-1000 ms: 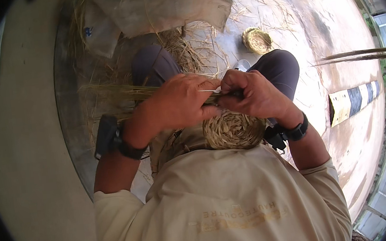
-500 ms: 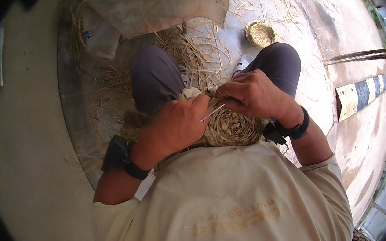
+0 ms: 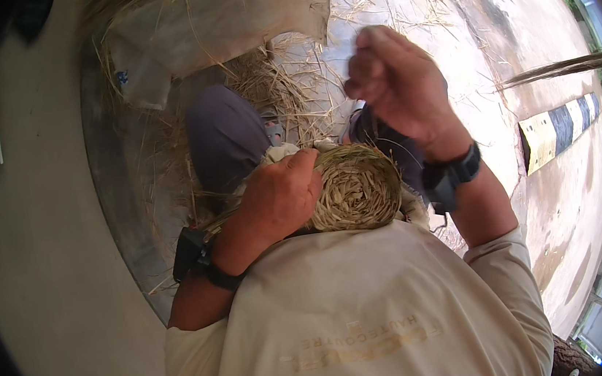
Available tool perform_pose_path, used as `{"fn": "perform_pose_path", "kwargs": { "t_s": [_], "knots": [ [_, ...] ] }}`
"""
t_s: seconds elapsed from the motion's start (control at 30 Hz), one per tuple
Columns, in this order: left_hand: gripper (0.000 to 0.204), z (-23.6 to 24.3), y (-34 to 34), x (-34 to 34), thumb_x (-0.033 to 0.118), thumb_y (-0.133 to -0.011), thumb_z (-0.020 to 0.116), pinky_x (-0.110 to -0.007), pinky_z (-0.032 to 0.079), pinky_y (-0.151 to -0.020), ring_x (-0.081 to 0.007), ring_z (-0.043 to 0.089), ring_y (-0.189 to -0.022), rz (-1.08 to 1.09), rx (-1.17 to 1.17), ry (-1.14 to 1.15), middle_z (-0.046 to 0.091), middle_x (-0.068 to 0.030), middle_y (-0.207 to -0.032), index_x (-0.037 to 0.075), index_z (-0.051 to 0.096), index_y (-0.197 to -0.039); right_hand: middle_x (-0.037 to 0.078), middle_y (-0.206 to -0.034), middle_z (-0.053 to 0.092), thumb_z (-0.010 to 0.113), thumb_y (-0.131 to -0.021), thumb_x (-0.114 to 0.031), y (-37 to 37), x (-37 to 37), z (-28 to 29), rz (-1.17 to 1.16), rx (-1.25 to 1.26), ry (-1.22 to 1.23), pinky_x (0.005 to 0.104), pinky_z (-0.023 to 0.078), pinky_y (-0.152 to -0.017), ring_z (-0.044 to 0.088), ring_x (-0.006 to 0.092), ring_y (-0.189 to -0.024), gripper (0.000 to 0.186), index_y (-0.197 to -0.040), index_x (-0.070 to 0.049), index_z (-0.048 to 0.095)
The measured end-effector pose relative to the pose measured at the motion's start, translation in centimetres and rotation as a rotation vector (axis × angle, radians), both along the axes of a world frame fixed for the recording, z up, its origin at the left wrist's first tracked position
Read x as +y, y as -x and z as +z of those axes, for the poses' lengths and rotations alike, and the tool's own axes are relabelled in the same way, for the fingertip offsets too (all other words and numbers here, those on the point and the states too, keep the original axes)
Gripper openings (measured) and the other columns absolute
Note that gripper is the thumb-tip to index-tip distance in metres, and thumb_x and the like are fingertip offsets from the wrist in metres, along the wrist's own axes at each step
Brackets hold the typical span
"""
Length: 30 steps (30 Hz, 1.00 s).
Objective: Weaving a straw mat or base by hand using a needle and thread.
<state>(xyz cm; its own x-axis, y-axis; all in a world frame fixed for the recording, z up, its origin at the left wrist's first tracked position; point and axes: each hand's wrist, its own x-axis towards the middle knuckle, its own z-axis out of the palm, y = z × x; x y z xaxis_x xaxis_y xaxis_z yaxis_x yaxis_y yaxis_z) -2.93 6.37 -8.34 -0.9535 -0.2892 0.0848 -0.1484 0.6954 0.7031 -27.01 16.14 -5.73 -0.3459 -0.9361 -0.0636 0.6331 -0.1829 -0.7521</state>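
Head view is showing the person's bare left hand (image 3: 281, 196) closing its fingers around the left edge of a round, flat-faced coil of pale yellow-green plaited straw (image 3: 356, 191); the coil is resting in the lap, its spiral face turning toward the camera and its lower edge lying against a beige short-sleeved cloth shirt (image 3: 356, 292); the bare right hand (image 3: 400, 82) is hanging raised, well apart from the coil, above it and to its right, with its fingers curling narrowly inward; whether those fingers are holding anything, I cannot tell. Black bands with dark box-shaped devices are circling both wrists, the left device (image 3: 189, 255) sitting on the outer side of the arm; a dark grey trousered left knee (image 3: 225, 133) is standing beyond the left hand; loose dry yellow straw (image 3: 279, 87) is lying scattered on the ground ahead, near a crumpled whitish sheet (image 3: 226, 31); farther right, a bundle of thin dark stems (image 3: 560, 70) is extending above a striped black-and-pale-yellow block (image 3: 563, 132).
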Motion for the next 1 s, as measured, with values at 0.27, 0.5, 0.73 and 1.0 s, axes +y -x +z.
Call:
{"fn": "perform_pose_path", "kwargs": {
  "t_s": [0.27,0.5,0.73,1.0],
  "knots": [
    [0.027,0.3,-0.4,-0.9,0.010,-0.097,0.063,-0.049,0.057,-0.073,-0.0463,0.071,-0.087,-0.006,-0.014,-0.097,0.070,-0.0256,-0.093,-0.004,0.062,-0.120,0.017,-0.107,0.069,0.063,-0.103,-0.004,-9.7,2.7,3.4,0.442,1.106,0.464,0.0432,0.058,-0.085,0.069,0.0370,-0.095,0.018,-0.120,0.000,0.068],
    [0.027,-0.1,-0.6,-1.4,0.014,-0.099,0.064,-0.043,0.057,-0.076,-0.0472,0.071,-0.093,0.011,0.011,-0.324,0.071,-0.0283,-0.099,-0.002,0.066,-0.120,0.018,-0.123,0.071,0.059,-0.107,-0.010,-9.6,5.1,-0.3,0.750,0.847,0.214,0.0437,0.058,-0.094,0.071,0.0366,-0.110,0.024,-0.128,-0.002,0.067],
    [0.023,-0.2,-0.1,-1.3,0.020,-0.099,0.069,-0.044,0.055,-0.067,-0.0482,0.069,-0.081,0.156,-0.145,-0.157,0.069,-0.0285,-0.087,-0.001,0.068,-0.110,0.018,-0.125,0.071,0.063,-0.103,-0.007,-7.5,6.4,1.3,0.339,1.190,0.233,0.0451,0.057,-0.098,0.070,0.0368,-0.114,0.020,-0.120,0.000,0.069],
    [0.025,2.0,-3.8,-8.6,0.025,-0.103,0.063,-0.051,0.053,-0.069,-0.0478,0.069,-0.083,0.677,0.014,0.098,0.070,-0.0251,-0.087,0.001,0.066,-0.104,-0.002,-0.095,0.066,0.061,-0.106,-0.007,-1.0,14.2,2.5,-0.319,0.848,-0.587,0.0210,0.043,-0.067,0.053,0.0051,-0.077,0.026,-0.129,0.000,0.071]
  ]
}}
